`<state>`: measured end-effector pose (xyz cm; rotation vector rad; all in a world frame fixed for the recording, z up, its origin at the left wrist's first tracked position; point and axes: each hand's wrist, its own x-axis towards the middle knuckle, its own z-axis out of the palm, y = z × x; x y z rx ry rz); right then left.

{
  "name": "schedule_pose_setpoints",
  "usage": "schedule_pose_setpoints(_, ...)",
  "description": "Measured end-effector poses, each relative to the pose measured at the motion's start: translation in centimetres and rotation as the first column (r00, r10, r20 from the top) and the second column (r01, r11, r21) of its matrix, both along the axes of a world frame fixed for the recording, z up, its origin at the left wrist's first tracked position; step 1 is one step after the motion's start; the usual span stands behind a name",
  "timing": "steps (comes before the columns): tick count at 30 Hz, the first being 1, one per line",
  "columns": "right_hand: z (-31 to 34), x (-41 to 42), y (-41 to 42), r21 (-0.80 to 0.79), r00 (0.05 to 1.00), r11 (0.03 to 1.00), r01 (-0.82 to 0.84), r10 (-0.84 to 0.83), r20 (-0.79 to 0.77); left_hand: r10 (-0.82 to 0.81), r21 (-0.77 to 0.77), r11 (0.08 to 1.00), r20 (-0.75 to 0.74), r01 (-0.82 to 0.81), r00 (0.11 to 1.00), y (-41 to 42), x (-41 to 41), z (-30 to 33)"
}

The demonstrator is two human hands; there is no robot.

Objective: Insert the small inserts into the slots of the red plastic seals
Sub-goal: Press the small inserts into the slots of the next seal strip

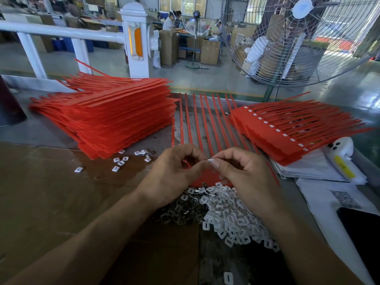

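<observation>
- A small white plastic insert (210, 160) is pinched at the fingertips of the right hand (244, 173), its grip clamped on the piece.
- The left hand (174, 173) is curled over a red plastic seal sheet (202, 177) lying on the surface (41, 182); whether its grip holds the sheet cannot be told.
- A heap of loose white and metal inserts (226, 212) is seen just below both hands.
- A tall stack of red seals (107, 116) is placed to the left, and a fanned stack already fitted with white inserts (287, 130) to the right.
</observation>
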<state>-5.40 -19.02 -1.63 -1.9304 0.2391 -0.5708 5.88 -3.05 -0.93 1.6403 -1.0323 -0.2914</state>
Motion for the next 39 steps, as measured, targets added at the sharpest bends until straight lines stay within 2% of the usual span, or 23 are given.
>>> schedule_pose_setpoints(4,0.0,0.0,-0.2,0.054,1.0,0.998,-0.01,0.011,-0.019,0.007,0.006,1.0,0.036,-0.007,0.999,0.0,0.0,-0.2)
schedule_pose_setpoints(9,0.1,0.0,-0.2,0.111,0.998,0.993,-0.028,0.034,-0.046,0.048,-0.04,0.998,0.158,-0.043,0.986,-0.2,-0.1,-0.3)
schedule_pose_setpoints(14,0.4,0.1,-0.1,0.255,0.996,0.964,-0.073,0.082,-0.027,0.066,-0.071,0.996,0.313,-0.046,0.947,-0.1,-0.1,-0.4)
schedule_pose_setpoints(21,0.4,0.2,0.0,0.325,0.994,0.94,-0.104,0.112,-0.004,0.125,-0.104,0.99,0.374,-0.092,0.919,-0.2,0.2,-0.7)
schedule_pose_setpoints(30,0.1,0.4,0.1,0.31,0.997,0.948,-0.076,0.078,0.004,0.147,-0.098,0.988,0.413,-0.116,0.899,-0.2,0.2,-0.8)
schedule_pose_setpoints(33,0.2,0.4,-0.2,0.278,1.0,0.961,0.009,-0.008,-0.004,0.148,-0.059,0.989,0.482,-0.137,0.864,-0.1,0.2,-0.6)
schedule_pose_setpoints(36,0.5,0.2,-1.6,0.161,0.983,0.97,0.182,-0.181,-0.016,0.158,-0.016,0.985,0.502,-0.173,0.851,0.1,0.3,-0.5)
schedule_pose_setpoints(39,0.6,-0.3,-3.3,0.185,0.944,0.927,0.325,-0.331,0.004,0.172,0.004,0.979,0.508,-0.201,0.844,0.1,0.4,-0.6)
